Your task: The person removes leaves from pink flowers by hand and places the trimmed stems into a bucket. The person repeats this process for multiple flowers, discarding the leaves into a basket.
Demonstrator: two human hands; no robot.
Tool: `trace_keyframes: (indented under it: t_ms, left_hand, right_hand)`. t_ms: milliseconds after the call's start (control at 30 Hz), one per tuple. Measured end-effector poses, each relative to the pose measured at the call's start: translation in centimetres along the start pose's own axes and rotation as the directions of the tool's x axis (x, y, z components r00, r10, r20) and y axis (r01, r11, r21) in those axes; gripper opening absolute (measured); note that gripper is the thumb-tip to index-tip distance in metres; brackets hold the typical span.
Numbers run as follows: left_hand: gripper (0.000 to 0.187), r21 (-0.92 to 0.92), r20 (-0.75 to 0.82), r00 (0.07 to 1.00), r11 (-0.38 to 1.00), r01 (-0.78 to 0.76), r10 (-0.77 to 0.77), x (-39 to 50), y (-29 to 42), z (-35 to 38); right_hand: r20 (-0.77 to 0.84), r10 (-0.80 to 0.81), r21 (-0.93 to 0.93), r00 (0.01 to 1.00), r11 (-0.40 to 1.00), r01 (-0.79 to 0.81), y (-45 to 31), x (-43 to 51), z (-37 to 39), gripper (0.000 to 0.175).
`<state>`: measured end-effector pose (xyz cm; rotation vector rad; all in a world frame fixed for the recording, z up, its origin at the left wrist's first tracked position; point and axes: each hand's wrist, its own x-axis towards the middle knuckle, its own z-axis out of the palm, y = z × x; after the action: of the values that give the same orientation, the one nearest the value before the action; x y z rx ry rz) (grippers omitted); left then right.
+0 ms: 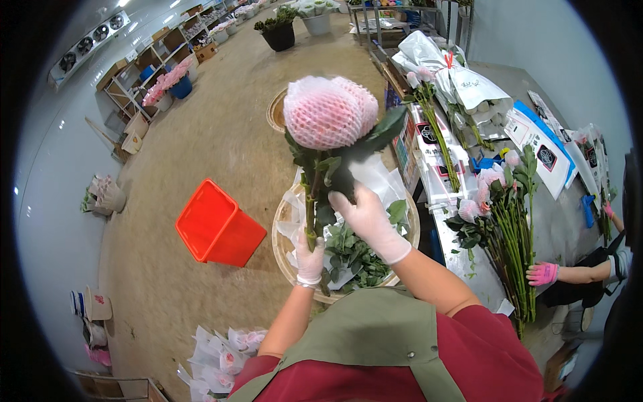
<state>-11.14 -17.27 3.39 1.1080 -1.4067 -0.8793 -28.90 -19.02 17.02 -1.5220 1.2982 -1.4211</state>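
My left hand [309, 262], in a thin white glove, is closed around the lower stems [310, 211] of a few pink roses [326, 113]. The blooms sit upright in white foam netting sleeves. Beside the stems is my gloved right hand [374, 223], its thumb and fingers near the dark leaves [344, 171]; blur hides whether it pinches one. A larger green leaf [384, 130] sticks out to the right below the blooms. Under both hands stands a round tub [413, 221] holding stripped leaves [356, 259] and white wrapping sheets [379, 176].
A red bucket [221, 226] stands on the floor to the left. At right, a metal table [567, 221] carries rose stems [507, 241], printed sleeves [545, 156] and a wrapped bouquet [467, 85]. Another person's pink-gloved hand [542, 274] touches the stems. Wrapped roses [221, 362] stand at lower left.
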Motion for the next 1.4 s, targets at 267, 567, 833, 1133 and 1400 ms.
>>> trace_keyframes:
  t_ms: [267, 567, 833, 1133, 1400]
  left_hand:
    - [0.034, -0.069, -0.036, 0.998, 0.997, 0.041, -0.044, -0.5, 1.7, 3.0]
    - [0.038, -0.084, -0.09, 0.988, 0.989, 0.119, -0.126, 0.2, 4.5, 5.0]
    - [0.09, -0.341, 0.325, 0.931, 0.939, -0.05, 0.167, -1.5, 6.1, 9.9]
    - [0.06, 0.094, 0.424, 0.891, 0.971, -0.22, 0.161, -0.1, 7.4, 7.9]
    - [0.06, 0.612, 0.366, 0.884, 0.791, 0.006, -0.29, -6.5, -4.4, 0.5]
  right_hand:
    - [0.028, -0.216, -0.335, 0.976, 0.918, 0.213, 3.1, -2.1, -0.7, 0.024]
    - [0.646, 0.419, -0.695, 0.639, 0.668, 0.265, 8.0, -6.0, -5.5, 0.054]
    - [0.593, -0.043, 0.116, 0.804, 0.993, -0.032, 11.6, -6.4, -6.0, 0.062]
    - [0.234, 0.043, 0.099, 0.971, 0.993, -0.068, 3.9, -4.3, -17.5, 0.04]
    - [-0.451, 0.156, -0.369, 0.879, 0.864, -0.342, 2.4, -11.8, -40.3, 0.024]
